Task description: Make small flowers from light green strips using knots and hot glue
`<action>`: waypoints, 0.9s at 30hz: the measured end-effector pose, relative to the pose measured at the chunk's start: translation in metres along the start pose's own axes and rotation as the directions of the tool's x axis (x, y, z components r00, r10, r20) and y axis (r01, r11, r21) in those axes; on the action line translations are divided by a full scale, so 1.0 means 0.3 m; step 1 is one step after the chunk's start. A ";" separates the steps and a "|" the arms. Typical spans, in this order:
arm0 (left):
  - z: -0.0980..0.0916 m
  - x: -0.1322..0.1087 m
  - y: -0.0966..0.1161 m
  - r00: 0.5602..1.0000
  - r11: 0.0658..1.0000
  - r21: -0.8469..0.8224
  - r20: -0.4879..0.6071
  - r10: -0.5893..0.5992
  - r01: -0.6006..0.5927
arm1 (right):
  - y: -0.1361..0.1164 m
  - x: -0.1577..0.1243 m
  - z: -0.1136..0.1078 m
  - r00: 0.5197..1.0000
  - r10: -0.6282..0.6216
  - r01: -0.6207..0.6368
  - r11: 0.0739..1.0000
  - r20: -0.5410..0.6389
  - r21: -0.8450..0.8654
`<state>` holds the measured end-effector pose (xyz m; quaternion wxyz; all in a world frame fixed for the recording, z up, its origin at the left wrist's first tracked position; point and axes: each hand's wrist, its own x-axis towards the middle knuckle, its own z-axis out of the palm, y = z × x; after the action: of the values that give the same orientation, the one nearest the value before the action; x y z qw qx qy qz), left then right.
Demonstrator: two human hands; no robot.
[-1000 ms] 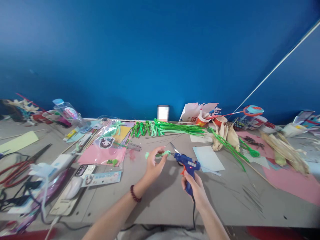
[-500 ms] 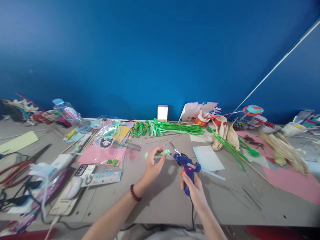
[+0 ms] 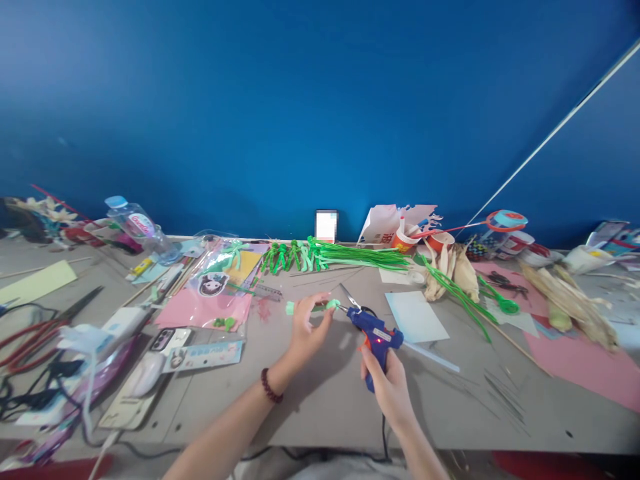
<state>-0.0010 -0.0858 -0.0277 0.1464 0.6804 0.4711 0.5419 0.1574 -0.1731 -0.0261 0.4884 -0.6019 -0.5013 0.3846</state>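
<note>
My left hand [image 3: 309, 325] is closed around a pale green fuzzy pipe-cleaner piece [image 3: 332, 305], pinching it between thumb and fingers. Part of that piece is hidden behind the fingers, and its other end sticks out to the left. A blue hot glue gun [image 3: 379, 335] with a lit red light is gripped in my right hand [image 3: 387, 380]. Its metal nozzle points left, at or very near the pale green piece's right end; whether they touch I cannot tell. From the gun's back a translucent glue stick [image 3: 433, 357] pokes out.
Green pipe-cleaner stems [image 3: 363, 255] lie along the blue wall. Scissors [image 3: 347, 293] rest behind the gun, and a pale blue sheet [image 3: 417, 315] lies right of it. On the left are a clear bag [image 3: 233, 280], a phone [image 3: 170, 339] and red-handled scissors [image 3: 47, 337].
The pale green piece has turned slightly in my left hand. The glue gun has tilted a little, and its glue stick's tail sits slightly lower and further right.
</note>
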 end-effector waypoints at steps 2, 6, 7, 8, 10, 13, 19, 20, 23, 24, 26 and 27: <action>-0.004 0.003 0.001 0.998 0.998 0.028 0.006 0.064 -0.064 | 0.000 -0.007 -0.001 0.994 -0.103 0.097 0.986 -0.038 -0.136; -0.009 0.007 0.008 0.992 0.990 0.057 0.004 0.125 -0.125 | 0.002 -0.018 -0.001 0.920 -0.387 0.323 0.845 -0.069 -0.426; -0.009 0.007 0.009 0.992 0.990 0.063 0.001 0.129 -0.128 | 0.003 -0.019 0.001 0.894 -0.444 0.358 0.794 -0.067 -0.492; -0.009 0.006 0.010 0.992 0.989 0.068 -0.001 0.130 -0.129 | 0.005 -0.021 0.002 0.871 -0.487 0.377 0.745 -0.062 -0.550; -0.008 0.005 0.010 0.993 0.990 0.072 -0.001 0.119 -0.119 | 0.008 -0.024 0.007 0.849 -0.526 0.389 0.676 -0.040 -0.626; -0.004 0.005 0.004 0.999 0.998 0.041 -0.010 0.052 -0.051 | 0.008 -0.026 0.011 0.839 -0.543 0.393 0.642 -0.029 -0.658; 0.006 0.004 -0.011 0.993 0.987 -0.115 -0.010 -0.117 0.115 | -0.014 -0.022 -0.001 0.837 -0.543 0.425 0.729 -0.074 -0.536; 0.007 0.003 -0.011 0.993 0.984 -0.129 0.001 -0.121 0.120 | -0.016 -0.020 -0.003 0.844 -0.532 0.426 0.746 -0.072 -0.512; 0.010 0.000 -0.007 0.992 0.981 -0.146 0.026 -0.125 0.127 | -0.015 -0.016 -0.005 0.860 -0.506 0.417 0.776 -0.073 -0.473; 0.011 0.000 -0.006 0.992 0.981 -0.148 0.028 -0.126 0.128 | -0.014 -0.015 -0.005 0.865 -0.496 0.409 0.784 -0.075 -0.467; 0.012 0.001 -0.004 0.992 0.982 -0.144 0.024 -0.120 0.123 | -0.012 -0.015 -0.004 0.874 -0.480 0.397 0.796 -0.076 -0.457; 0.012 0.002 -0.003 0.993 0.984 -0.137 0.023 -0.112 0.114 | -0.011 -0.015 -0.003 0.877 -0.475 0.394 0.799 -0.075 -0.455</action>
<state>0.0016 -0.0839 -0.0293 0.2274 0.6449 0.4692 0.5588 0.1566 -0.1775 -0.0228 0.4647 -0.5951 -0.6501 0.0851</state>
